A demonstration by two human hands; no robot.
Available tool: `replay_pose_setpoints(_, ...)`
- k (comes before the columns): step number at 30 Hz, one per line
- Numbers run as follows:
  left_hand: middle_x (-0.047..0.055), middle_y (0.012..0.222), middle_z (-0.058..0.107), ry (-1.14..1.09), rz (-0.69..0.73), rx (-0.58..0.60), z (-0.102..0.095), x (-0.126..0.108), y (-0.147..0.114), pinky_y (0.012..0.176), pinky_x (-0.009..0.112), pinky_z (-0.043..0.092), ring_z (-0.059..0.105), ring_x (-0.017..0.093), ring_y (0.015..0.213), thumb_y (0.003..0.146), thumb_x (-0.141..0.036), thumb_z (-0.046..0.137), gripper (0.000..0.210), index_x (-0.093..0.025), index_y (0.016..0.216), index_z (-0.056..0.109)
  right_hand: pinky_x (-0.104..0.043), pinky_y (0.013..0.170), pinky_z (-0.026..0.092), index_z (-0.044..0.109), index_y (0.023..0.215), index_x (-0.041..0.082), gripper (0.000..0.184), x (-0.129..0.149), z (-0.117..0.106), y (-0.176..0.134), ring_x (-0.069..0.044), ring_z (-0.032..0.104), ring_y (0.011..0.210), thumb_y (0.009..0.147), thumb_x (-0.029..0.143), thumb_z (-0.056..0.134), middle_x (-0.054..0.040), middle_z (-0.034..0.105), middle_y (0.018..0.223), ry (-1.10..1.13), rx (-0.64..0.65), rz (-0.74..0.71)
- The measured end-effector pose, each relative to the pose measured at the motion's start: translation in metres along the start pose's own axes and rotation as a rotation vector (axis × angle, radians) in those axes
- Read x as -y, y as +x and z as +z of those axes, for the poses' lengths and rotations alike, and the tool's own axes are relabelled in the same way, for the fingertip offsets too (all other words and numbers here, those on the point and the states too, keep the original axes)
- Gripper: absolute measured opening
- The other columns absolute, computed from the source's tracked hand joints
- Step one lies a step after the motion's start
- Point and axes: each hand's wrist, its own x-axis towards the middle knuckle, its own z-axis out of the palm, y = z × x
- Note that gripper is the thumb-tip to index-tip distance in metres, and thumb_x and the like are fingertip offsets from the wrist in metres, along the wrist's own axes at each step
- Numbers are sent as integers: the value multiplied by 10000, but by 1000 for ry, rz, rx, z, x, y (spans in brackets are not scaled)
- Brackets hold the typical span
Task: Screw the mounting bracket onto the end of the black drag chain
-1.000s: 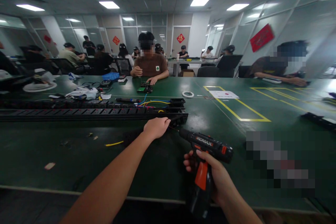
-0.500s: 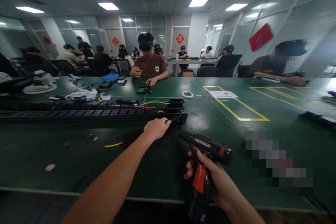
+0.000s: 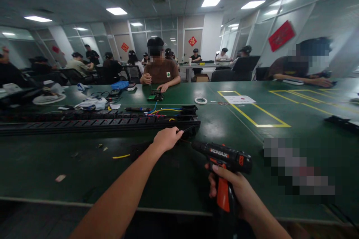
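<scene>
In my right hand (image 3: 234, 185) is a black and orange cordless drill (image 3: 223, 155), gripped by its handle with the chuck facing left. A thin bit extends from the chuck toward the end of a long black power strip (image 3: 106, 122). My left hand (image 3: 167, 139) is closed at that end, its thumb and fingers pinching a thin black piece (image 3: 187, 129). My hand and forearm partly cover a dark part (image 3: 137, 150) on the table, beside a yellow wire (image 3: 121, 156). Whether the bit touches anything is hard to make out.
Blue and yellow wires (image 3: 165, 109) lie behind the strip's right end. Farther back are a white tape roll (image 3: 201, 101), a paper sheet (image 3: 239, 99) and a blue basket (image 3: 120, 84). Across the green table (image 3: 224, 119), a co-worker (image 3: 160, 73) handles a circuit board (image 3: 155, 96).
The drill and my right hand have shifted slightly to the right, the drill turning a little flatter. My left hand stays at the strip's end. The view has turned slightly.
</scene>
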Motion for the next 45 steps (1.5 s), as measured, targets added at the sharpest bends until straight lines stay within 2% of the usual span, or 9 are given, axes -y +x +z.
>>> replay_pose_setpoints(4,58,965,711,-17,-12,8,-2,3,3,730,320,457,655,250,887,905,-650,236,575,-294,1047,665,-300,497,494,629,954,145,248,10,-8,9,-140,570,445,823,356,641,17,578,572,43,17,18)
replay_pose_setpoints(13,60,963,709,15,-2,-21,-4,12,13,743,353,463,649,268,883,889,-663,269,560,-289,1011,669,-312,564,522,636,971,126,208,20,-3,22,-137,584,513,826,275,645,7,591,615,95,19,111)
replay_pose_setpoints(20,76,994,707,-40,-73,0,-1,14,11,766,368,461,651,271,884,870,-705,218,634,-287,1090,640,-376,797,546,631,1023,85,217,20,-9,27,-118,595,577,836,195,617,-7,611,660,297,63,166)
replay_pose_setpoints(26,82,1022,705,-54,-81,-5,0,15,12,774,370,464,649,275,908,864,-711,229,631,-287,1101,631,-296,650,540,614,1022,73,245,23,-15,31,-104,580,566,857,254,607,-11,602,669,451,74,242)
replay_pose_setpoints(32,77,1012,703,-57,-77,-7,0,16,12,765,364,467,650,273,898,858,-726,221,647,-289,1099,634,-300,636,539,615,1032,74,256,24,-14,30,-111,588,562,845,249,624,-17,618,669,425,51,251)
replay_pose_setpoints(37,74,1084,694,-72,-65,-2,-1,14,10,801,354,460,640,269,971,880,-699,221,628,-298,1137,630,-408,836,545,634,1026,70,238,21,-6,24,-130,617,585,840,216,614,-34,650,683,373,37,191)
replay_pose_setpoints(39,79,1102,690,-68,-67,4,-2,13,10,809,344,455,635,267,994,892,-683,208,632,-287,1121,644,-437,869,536,643,1023,79,230,17,-1,21,-140,628,596,824,194,622,-47,671,711,332,3,164)
replay_pose_setpoints(42,82,1090,694,-58,-55,14,-1,14,10,814,348,452,636,266,995,906,-666,170,653,-277,1071,668,-377,751,564,658,1009,103,224,10,8,17,-120,580,524,805,196,647,1,616,624,254,-9,100)
replay_pose_setpoints(45,78,1090,695,-47,-37,16,0,16,12,811,362,454,637,274,996,913,-655,153,655,-283,1058,672,-299,587,530,667,983,123,226,5,13,18,-121,562,507,790,241,675,13,581,605,189,-11,46)
